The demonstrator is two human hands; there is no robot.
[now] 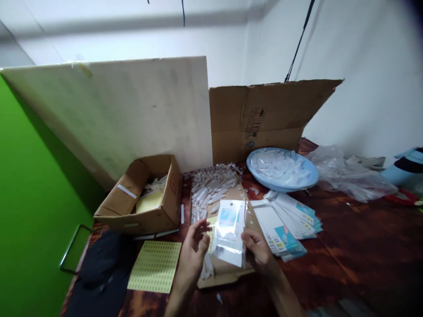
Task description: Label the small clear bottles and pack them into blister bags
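Observation:
My right hand point(259, 251) grips the right edge of a clear plastic packet point(228, 251) with a white and light blue card inside. The packet is tilted up and light glares off its middle. To its left is my left hand point(194, 246), its fingers curved and thumb apart, with nothing visible between them. Part of a yellow sticker sheet shows behind the packet by the left fingertips. Beneath both hands lies a cardboard tray point(228, 277), its far half covered by a heap of small clear plastic pieces point(211, 187).
An open cardboard box point(175, 193) holds papers at the left. Nearer me lie a yellow sticker sheet point(155, 266) and a black cloth item point(102, 273). Right of the tray are fanned packaged cards point(280, 224), a blue basin point(310, 178) of clear pieces and crumpled plastic bags point(350, 176).

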